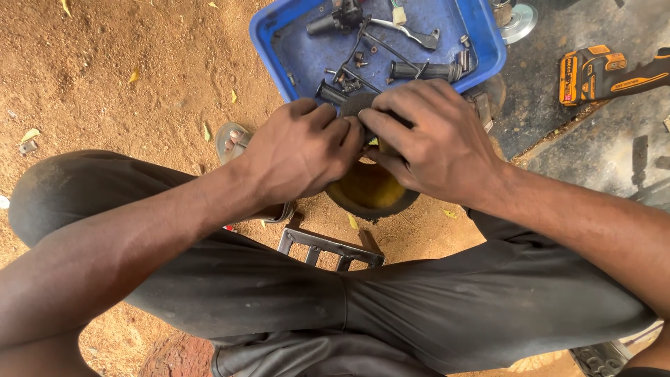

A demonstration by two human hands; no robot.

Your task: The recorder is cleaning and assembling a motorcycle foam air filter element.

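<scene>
1. Left hand [301,150]: fingers curled and closed, fingertips pressed onto a small dark rounded part [357,105] held between both hands.
2. Right hand [433,139]: fingers bent over the same part from the other side, closed on it; the fingertips of the two hands meet at the part. Most of the part is hidden by the fingers; its exact kind cannot be told.
3. The dark part is held just above the near edge of a blue plastic tray [279,42] and above a round dark container [370,192] with a yellow interior, which stands on the ground directly under the hands.
4. Blue tray contents: black handlebar grips [426,70] near its right edge, a silver lever [408,31] toward its far side, a black switch housing [335,19] at its far edge, and loose bolts and screws [352,78] at mid-tray.
5. A metal bracket [328,248] lies on the sandy ground [125,77] between the container and the person's knees.
6. A sandal [232,139] is partly visible to the left of the left hand.
7. A yellow-and-black cordless power tool [604,73] lies on the dark slab [614,146] at the right, well apart from the hands.
8. Dark trousers [419,307] cover the near foreground.
</scene>
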